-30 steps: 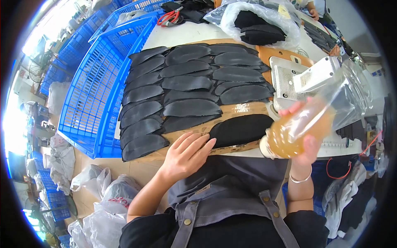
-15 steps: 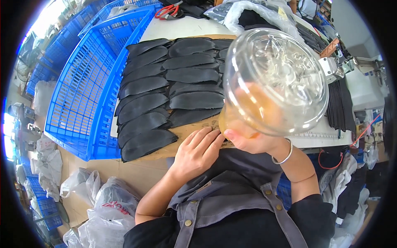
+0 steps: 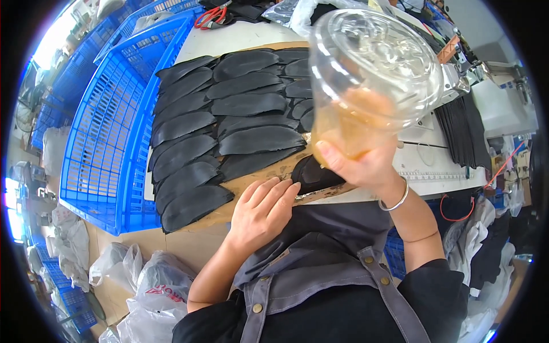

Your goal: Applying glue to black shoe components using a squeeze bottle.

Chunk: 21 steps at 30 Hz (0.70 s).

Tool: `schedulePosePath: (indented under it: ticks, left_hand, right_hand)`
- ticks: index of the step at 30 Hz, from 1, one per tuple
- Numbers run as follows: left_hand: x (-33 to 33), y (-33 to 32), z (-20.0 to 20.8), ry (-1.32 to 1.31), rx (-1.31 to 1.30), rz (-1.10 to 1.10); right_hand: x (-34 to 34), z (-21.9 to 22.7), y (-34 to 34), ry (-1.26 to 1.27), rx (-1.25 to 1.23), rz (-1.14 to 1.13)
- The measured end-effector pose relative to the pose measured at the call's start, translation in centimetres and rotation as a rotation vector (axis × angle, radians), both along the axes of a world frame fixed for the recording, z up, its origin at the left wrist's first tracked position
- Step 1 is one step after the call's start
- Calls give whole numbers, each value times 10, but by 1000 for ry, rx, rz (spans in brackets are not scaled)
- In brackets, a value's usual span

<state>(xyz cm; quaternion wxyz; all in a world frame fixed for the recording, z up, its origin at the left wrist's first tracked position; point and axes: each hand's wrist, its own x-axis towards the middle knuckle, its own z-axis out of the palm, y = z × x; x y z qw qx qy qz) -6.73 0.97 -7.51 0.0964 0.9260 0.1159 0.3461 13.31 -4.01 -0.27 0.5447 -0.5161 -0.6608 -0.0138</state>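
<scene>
In my right hand [image 3: 366, 164] is a clear plastic jar [image 3: 377, 68], tilted with its round moulded base up toward me. Amber, glue-like stuff shows inside its lower part; the mouth is hidden. My left hand [image 3: 260, 214] lies fairly flat at the near edge of a brown board [image 3: 254, 184], fingers stretched out, the fingertips touching a curved black piece [image 3: 317, 176]. Overlapping rows of similar black leaf-shaped pieces [image 3: 251, 104], leather-like in look, cover much of the board. The jar hides part of the right-hand rows.
A blue plastic basket [image 3: 103, 143] stands left of the board. Red-handled scissors [image 3: 211, 16] lie at the back. On the right are a ruler [image 3: 440, 175], a stack of black strips [image 3: 464, 128] and a machine [image 3: 503, 108]. Plastic bags [image 3: 154, 286] sit on the floor.
My right hand and the jar have risen slightly away from the board, uncovering more of the black piece by my left fingertips. My left hand has shifted a little left and nearer me.
</scene>
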Motion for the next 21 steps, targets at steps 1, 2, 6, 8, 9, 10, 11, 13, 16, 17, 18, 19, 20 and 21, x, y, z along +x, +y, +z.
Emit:
schedulePosePath:
  ticks: [1,2,6,8,9,10,11,13,16,17,18,19,20,21]
  left_hand:
    - [1,0,1,-3,2,-8]
    - [-1,0,0,6,1,4]
    - [-5,2,-2,10,-5,27]
    - [-5,1,-1,5,-11,23]
    - [-3,1,0,8,-17,19]
    - [-4,1,0,6,-17,16]
    - [-4,1,0,3,-13,13]
    - [-3,1,1,2,0,-2]
    - [-6,2,-1,-6,2,3]
    - [-4,1,0,-20,-8,8]
    - [-1,0,0,-34,-17,3]
    - [-1,-1,-4,-35,-10,-17]
    - [-7,-3,-8,-11,-1,4]
    - [-8,-4,-9,12,7,24]
  right_hand:
    - [7,-2,-3,148,17,9]
    - [16,-6,-9,156,-29,-55]
    - [47,-6,-42,178,-43,-284]
    - [72,1,-67,-21,-76,-405]
    - [82,2,-78,-53,11,-509]
    - [80,6,-82,-78,96,-616]
    - [76,10,-83,-78,98,-618]
    - [54,21,-79,311,211,-268]
    - [8,2,-39,317,129,65]
    - [1,-1,-35,96,-38,68]
    - [-12,-15,-30,179,-164,84]
    - [-22,-33,-25,269,-291,106]
    - [-25,-40,-20,273,-283,94]
    - [-27,-45,-18,465,-323,197]
